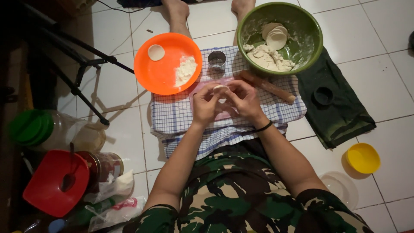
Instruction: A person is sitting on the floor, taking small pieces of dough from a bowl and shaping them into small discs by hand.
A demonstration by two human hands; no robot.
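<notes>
My left hand and my right hand meet over a checked cloth on the floor. Together they pinch a small white piece of dough between the fingertips, above a pink board that is mostly hidden by the hands. A wooden rolling pin lies just right of the hands. A round metal cutter stands beyond them.
An orange plate with flour and a dough disc sits at the left. A green bowl holds dough and cut discs. A dark green cloth, a yellow cup, a red container, jars and tripod legs surround the spot.
</notes>
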